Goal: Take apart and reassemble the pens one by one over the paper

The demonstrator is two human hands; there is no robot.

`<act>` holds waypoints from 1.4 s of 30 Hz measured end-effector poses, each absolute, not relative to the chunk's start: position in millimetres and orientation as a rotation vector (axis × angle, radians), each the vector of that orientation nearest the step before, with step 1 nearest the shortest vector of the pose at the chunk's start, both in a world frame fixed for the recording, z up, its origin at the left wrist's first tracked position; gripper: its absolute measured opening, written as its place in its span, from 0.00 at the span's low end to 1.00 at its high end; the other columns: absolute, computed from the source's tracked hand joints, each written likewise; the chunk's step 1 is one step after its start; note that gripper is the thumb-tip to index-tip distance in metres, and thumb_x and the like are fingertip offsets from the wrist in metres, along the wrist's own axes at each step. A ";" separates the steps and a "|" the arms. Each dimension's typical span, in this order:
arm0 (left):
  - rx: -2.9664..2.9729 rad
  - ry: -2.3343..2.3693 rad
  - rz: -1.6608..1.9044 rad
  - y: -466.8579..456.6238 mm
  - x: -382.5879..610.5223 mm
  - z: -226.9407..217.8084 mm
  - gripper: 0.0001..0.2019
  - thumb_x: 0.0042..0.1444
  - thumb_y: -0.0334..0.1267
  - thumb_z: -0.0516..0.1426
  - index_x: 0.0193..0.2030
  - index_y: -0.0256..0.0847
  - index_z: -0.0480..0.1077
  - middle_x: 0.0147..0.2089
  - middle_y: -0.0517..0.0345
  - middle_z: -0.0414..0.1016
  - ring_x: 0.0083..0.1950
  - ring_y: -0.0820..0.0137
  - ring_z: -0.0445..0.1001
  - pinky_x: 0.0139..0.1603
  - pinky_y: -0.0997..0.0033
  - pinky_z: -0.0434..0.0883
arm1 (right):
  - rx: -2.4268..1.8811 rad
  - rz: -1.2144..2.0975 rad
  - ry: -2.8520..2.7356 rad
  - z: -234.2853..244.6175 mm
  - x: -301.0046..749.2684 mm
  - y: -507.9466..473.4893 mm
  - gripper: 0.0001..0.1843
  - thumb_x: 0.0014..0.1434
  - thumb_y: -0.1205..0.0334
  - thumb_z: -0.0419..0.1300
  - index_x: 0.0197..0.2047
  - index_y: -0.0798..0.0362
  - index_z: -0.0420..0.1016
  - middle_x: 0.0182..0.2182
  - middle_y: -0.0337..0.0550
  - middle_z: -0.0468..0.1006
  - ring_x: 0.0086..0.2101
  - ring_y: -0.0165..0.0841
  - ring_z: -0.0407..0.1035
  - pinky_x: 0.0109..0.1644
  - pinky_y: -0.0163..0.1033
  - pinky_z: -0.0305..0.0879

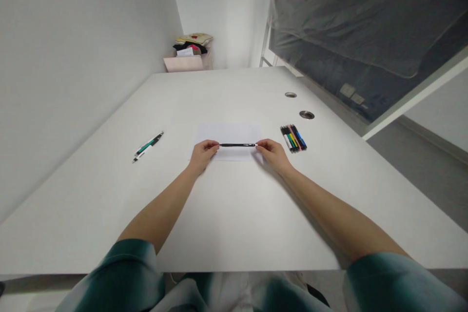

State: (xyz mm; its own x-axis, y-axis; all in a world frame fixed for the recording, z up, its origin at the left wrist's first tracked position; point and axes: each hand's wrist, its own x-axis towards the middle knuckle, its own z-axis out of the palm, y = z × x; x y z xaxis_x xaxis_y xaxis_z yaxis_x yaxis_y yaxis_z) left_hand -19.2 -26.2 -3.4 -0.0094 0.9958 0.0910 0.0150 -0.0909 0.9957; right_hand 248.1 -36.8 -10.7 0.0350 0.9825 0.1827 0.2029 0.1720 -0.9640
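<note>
The black pen (237,145) is level across the lower part of the paper (229,132), held at its 2 ends. L hand (202,155) pinches one end btw. its fingertips, R hand (273,154) pinches the other end in the same way, so both grips are almost closed, and each has hold of the pen only. I cannot tell if the pen touches the sheet or is a little above it. At this moment only this pen is in the hands. The markers (293,138), a tight group w/ black, pink, yellow, green and blue bodies, lie just right of the paper, not touched. The 2 pens (148,146) lie well apart on the left of the desk (234,214). Farther away are 2 round holes (299,105) in the desk, and a pile of stuff (190,51) is beyond its far edge.
</note>
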 end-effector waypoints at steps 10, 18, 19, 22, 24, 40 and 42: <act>1.370 1.244 1.263 -26.8 -22.5 -4.1 0.14 0.43 0.44 0.65 0.35 0.37 0.78 0.34 0.53 0.78 0.34 0.69 0.72 0.40 0.67 0.69 | -1.238 0.881 -1.458 -13.1 247.5 -38.1 0.15 0.49 0.50 0.62 0.35 0.52 0.75 0.28 0.41 0.76 0.28 0.32 0.66 0.34 0.39 0.63; 1.385 1.245 1.265 -26.7 -21.8 -4.8 0.13 0.44 0.44 0.65 0.34 0.38 0.78 0.34 0.54 0.78 0.34 0.69 0.73 0.41 0.67 0.69 | -1.250 0.889 -1.486 -11.7 249.0 -38.8 0.14 0.51 0.51 0.61 0.36 0.52 0.74 0.28 0.41 0.75 0.28 0.32 0.65 0.34 0.39 0.62; 1.387 1.250 1.264 -26.7 -21.9 -4.7 0.13 0.44 0.44 0.65 0.34 0.38 0.78 0.33 0.54 0.78 0.34 0.69 0.72 0.40 0.67 0.69 | -1.253 0.891 -1.485 -10.9 248.8 -38.9 0.14 0.51 0.51 0.61 0.36 0.52 0.74 0.28 0.41 0.75 0.28 0.32 0.65 0.34 0.39 0.62; 1.392 1.258 1.262 -27.4 -21.7 -3.7 0.12 0.44 0.43 0.65 0.34 0.38 0.78 0.33 0.55 0.78 0.33 0.70 0.71 0.39 0.68 0.69 | -1.255 0.891 -1.484 -8.6 248.3 -39.7 0.14 0.50 0.51 0.61 0.35 0.52 0.74 0.28 0.40 0.75 0.28 0.32 0.65 0.34 0.39 0.62; 1.394 1.260 1.255 -28.1 -21.2 -2.7 0.12 0.44 0.42 0.64 0.35 0.38 0.78 0.32 0.55 0.78 0.32 0.70 0.71 0.37 0.68 0.68 | -1.248 0.891 -1.487 -7.9 248.1 -40.2 0.13 0.50 0.52 0.61 0.35 0.52 0.73 0.28 0.40 0.75 0.28 0.32 0.65 0.35 0.39 0.61; 1.524 1.303 1.279 -33.5 -18.0 3.5 0.11 0.46 0.43 0.63 0.33 0.39 0.77 0.34 0.54 0.78 0.33 0.69 0.72 0.37 0.69 0.69 | -1.252 0.890 -1.489 -7.7 248.7 -40.4 0.13 0.51 0.51 0.60 0.35 0.51 0.73 0.26 0.39 0.73 0.27 0.31 0.62 0.31 0.38 0.59; 1.523 1.306 1.283 -33.9 -17.9 3.6 0.10 0.46 0.43 0.63 0.33 0.39 0.77 0.34 0.54 0.78 0.33 0.69 0.71 0.36 0.70 0.68 | -1.257 0.891 -1.493 -6.0 248.3 -41.1 0.13 0.51 0.51 0.60 0.35 0.51 0.73 0.27 0.39 0.73 0.27 0.32 0.63 0.32 0.38 0.60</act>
State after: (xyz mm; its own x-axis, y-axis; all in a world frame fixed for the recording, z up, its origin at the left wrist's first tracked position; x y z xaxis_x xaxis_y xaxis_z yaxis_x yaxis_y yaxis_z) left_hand -17.9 -33.9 3.6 -0.0197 0.9761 0.2166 0.2339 -0.2061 0.9502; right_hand 248.3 -41.1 -6.0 -0.0142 0.9780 0.2081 0.2810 0.2037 -0.9378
